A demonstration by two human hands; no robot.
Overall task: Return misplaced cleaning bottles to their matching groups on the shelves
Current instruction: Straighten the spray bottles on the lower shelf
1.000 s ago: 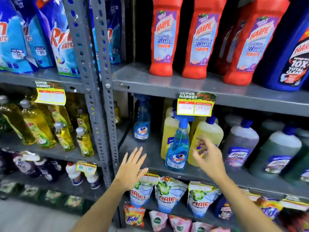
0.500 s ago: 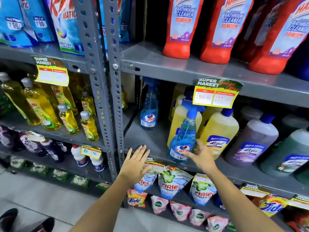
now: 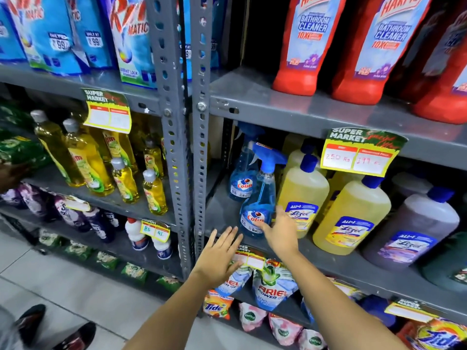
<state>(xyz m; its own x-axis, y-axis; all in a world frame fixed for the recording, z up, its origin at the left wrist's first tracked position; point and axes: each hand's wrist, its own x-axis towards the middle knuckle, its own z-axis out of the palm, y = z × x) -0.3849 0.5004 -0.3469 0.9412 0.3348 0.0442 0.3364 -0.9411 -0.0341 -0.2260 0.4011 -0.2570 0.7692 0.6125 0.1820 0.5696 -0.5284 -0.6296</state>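
A blue Colin spray bottle [image 3: 261, 195] stands at the front of the grey middle shelf [image 3: 222, 213], right next to the yellow Lizol bottles [image 3: 303, 195]. A second Colin spray bottle [image 3: 241, 181] stands just behind it to the left. My right hand [image 3: 279, 232] reaches in from below. Its fingers are spread and its fingertips rest on the front bottle's lower label, without wrapping around it. My left hand [image 3: 218, 253] hovers open and palm down at the shelf's front edge, left of that bottle, and holds nothing.
Red Harpic bottles [image 3: 300, 49] fill the shelf above. Purple Lizol bottles [image 3: 414, 228] stand to the right. Yellow dish-soap bottles [image 3: 88, 162] are in the left bay behind the grey upright [image 3: 177, 137]. Ariel pouches [image 3: 273, 286] hang below. A person's shoe [image 3: 73, 337] is on the floor.
My right hand has slid left from the yellow Lizol bottle to the base of the front Colin spray bottle. My left hand has stayed near the shelf edge. The view has moved closer.
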